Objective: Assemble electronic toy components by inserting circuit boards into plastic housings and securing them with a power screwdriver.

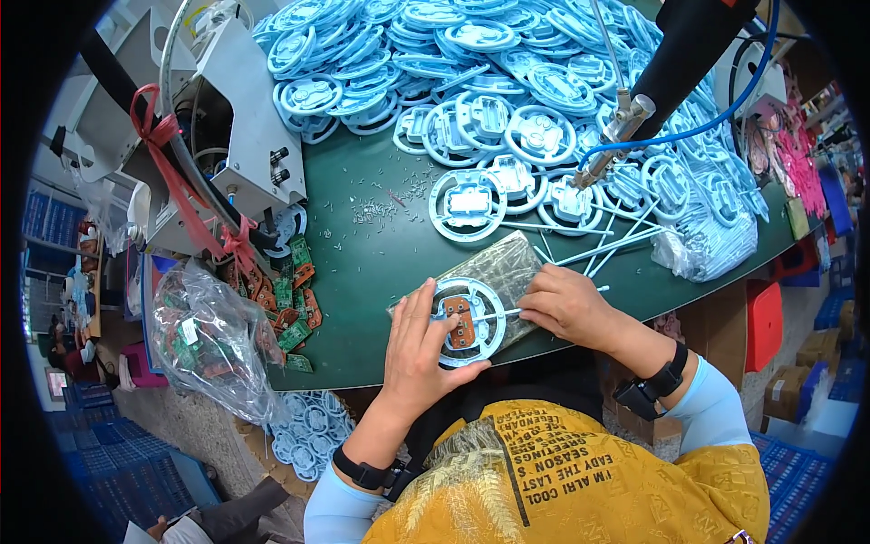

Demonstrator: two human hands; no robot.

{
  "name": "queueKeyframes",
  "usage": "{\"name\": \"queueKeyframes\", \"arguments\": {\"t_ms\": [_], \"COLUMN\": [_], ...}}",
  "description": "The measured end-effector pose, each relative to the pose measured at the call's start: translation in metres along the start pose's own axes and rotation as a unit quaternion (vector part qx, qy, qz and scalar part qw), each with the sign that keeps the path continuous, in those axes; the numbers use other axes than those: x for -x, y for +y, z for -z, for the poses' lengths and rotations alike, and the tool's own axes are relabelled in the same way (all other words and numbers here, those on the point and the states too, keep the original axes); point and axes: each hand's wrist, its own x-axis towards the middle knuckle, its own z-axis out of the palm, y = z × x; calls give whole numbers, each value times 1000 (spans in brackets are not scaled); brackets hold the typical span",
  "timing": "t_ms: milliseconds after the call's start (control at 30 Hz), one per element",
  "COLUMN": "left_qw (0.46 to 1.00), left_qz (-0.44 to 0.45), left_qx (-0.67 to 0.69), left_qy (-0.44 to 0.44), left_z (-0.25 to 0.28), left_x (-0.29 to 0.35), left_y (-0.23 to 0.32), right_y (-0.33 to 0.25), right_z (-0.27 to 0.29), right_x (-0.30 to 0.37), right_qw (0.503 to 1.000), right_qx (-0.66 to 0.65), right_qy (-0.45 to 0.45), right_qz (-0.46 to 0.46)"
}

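Observation:
My left hand (412, 349) holds a light blue round plastic frame (469, 283) with its fingers and spread thumb. Inside the frame lies an orange-brown circuit board (465, 335), and a left fingertip presses on it. Between the closed fingers of my right hand (566, 304) is a thin light blue rod (512, 313), whose left end reaches into the frame's right side. Under the frame sits a block wrapped in shiny tape (503, 265). More thin blue rods (625, 239) lie loose beyond my right hand.
Blue round frames (489, 36) are heaped across the far table. Overhead at right hangs a metal-tipped black tool (625, 122) with a blue hose. Left are a grey machine (258, 127), loose circuit boards (294, 335) and a clear plastic bag (204, 331). Small metal bits (373, 212) dot the table.

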Motion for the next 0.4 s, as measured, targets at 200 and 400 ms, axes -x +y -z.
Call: {"name": "queueKeyframes", "arguments": {"t_ms": [200,400], "left_qw": [1000,1000], "left_qz": [9,6], "left_qx": [-10,-3], "left_qy": [-4,-17], "left_z": [0,-2], "left_x": [-1,1], "left_y": [1,-3], "right_y": [-3,26], "right_z": [35,137], "right_x": [-2,-53], "right_qw": [993,879], "right_qx": [57,-177], "right_qy": [98,439], "right_qz": [-8,-56]}}
